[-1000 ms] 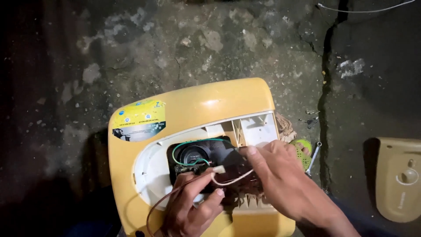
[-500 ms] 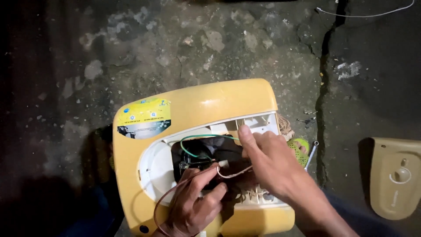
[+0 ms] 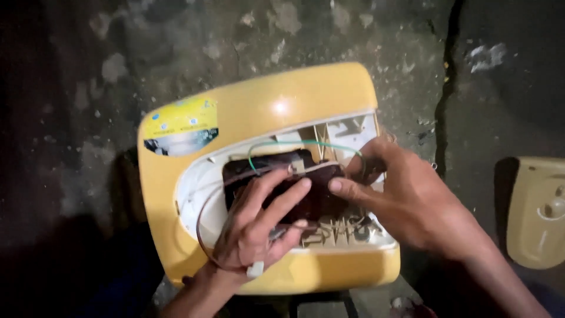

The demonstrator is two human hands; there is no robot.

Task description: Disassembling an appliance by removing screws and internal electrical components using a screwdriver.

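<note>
My left hand (image 3: 262, 227) and right hand (image 3: 406, 197) gripped the dark motor block (image 3: 306, 194) inside the yellow housing (image 3: 265, 118); it seemed heavy, rigid, with fragile wires (image 3: 294, 146).

Under me is a rough grey concrete floor (image 3: 329, 35), stained and mottled with paler blotches and scattered crumbs of grit. A dark crack (image 3: 445, 88) runs down it on my right, from the top edge toward the bottom. Past that crack, near the right edge, a beige moulded plastic cover (image 3: 538, 215) lies flat on the ground. The light is dim and falls from above; the left side sinks into deep shadow.
</note>
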